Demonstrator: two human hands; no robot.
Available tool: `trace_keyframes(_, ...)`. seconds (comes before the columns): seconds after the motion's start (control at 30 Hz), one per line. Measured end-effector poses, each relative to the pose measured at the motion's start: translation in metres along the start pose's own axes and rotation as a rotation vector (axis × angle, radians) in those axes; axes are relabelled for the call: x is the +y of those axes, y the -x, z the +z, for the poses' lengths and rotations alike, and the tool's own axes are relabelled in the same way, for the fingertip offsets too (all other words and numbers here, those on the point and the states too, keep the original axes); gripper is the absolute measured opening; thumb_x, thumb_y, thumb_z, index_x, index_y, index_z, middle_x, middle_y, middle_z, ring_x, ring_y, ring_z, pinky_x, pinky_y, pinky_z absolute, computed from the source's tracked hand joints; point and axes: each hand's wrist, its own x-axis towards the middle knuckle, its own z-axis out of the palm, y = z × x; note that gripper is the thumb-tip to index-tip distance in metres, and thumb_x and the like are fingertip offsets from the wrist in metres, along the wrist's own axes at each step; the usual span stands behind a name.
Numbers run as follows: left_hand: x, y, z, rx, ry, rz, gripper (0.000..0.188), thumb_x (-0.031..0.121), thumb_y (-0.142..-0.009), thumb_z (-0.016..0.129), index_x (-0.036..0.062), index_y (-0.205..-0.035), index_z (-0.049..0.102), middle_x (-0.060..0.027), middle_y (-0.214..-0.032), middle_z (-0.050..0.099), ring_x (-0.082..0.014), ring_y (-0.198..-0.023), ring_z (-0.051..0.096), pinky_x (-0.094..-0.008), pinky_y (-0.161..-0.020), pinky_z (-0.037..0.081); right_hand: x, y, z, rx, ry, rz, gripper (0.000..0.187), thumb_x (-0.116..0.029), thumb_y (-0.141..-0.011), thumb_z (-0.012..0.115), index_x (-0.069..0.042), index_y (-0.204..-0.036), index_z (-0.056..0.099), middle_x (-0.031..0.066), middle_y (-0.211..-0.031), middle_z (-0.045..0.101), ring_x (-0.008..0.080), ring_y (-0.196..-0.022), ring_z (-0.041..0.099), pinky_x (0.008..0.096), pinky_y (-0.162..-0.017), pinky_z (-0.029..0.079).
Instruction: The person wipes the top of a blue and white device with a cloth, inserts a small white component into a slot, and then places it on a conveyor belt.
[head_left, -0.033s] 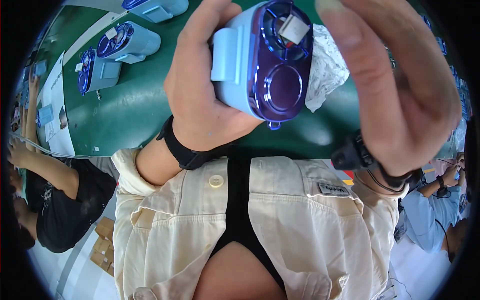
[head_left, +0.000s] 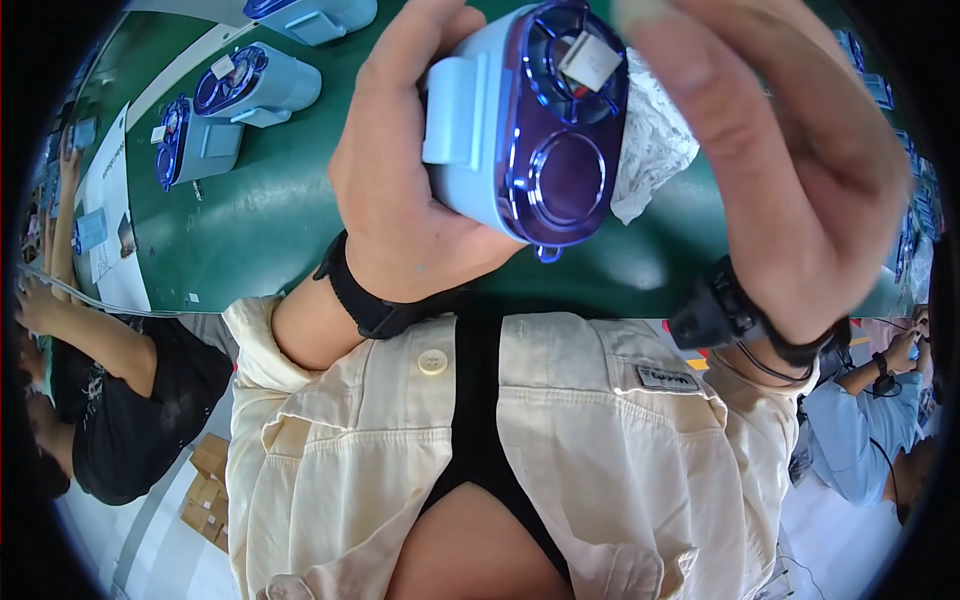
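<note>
My left hand [head_left: 390, 190] is wrapped round a light blue plastic housing [head_left: 515, 130] with a glossy violet-blue oval end face turned up toward me. That face has a round, spoked opening and, below it, a plain round disc. A small white connector [head_left: 590, 62] sticks out of the opening. To the right, my right hand [head_left: 800, 170] is raised beside the housing, thumb toward the opening. Its fingertips are blurred and cut off by the top edge, so whether they hold anything is hidden. Crumpled clear plastic wrap [head_left: 655, 140] lies between the housing and my right hand.
On the green table [head_left: 280, 230] at the left stand similar blue housings [head_left: 262, 85], with a white printed sheet [head_left: 112, 225] beyond them. More blue parts [head_left: 880, 90] line the far right. People sit at both sides, and cardboard boxes [head_left: 207, 490] lie on the floor.
My right hand and wrist have shifted slightly left, the thumb moving nearer the housing's opening. The housing in my left hand has barely moved.
</note>
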Motion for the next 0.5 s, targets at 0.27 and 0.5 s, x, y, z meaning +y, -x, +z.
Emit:
trace_keyframes(0.27,0.019,0.0,0.017,0.346,0.594,-0.468,0.092,0.001,-0.07,0.081,0.004,-0.145,0.029,-0.0194,-0.123,0.053,-0.0233,-0.109,0.057,-0.0342,-0.093,0.047,-0.012,-0.018,-0.004,-0.096,-0.613,0.64,0.037,0.003,-0.087,0.066,0.002,-0.123,0.062,0.0159,-0.103,0.069,0.018,-0.092,0.063,0.0282,-0.083,0.05)
trace_keyframes(0.5,0.003,-0.008,-0.009,-0.178,0.187,-0.127,0.103,0.012,-0.065,0.088,0.0012,-0.146,0.026,-0.0161,-0.124,0.053,-0.022,-0.111,0.056,-0.0333,-0.094,0.046,0.005,-0.017,-0.023,-0.268,-0.459,0.317,0.027,0.003,-0.069,0.075,0.008,-0.095,0.07,0.0164,-0.097,0.067,0.0242,-0.086,0.065,0.0311,-0.073,0.052)
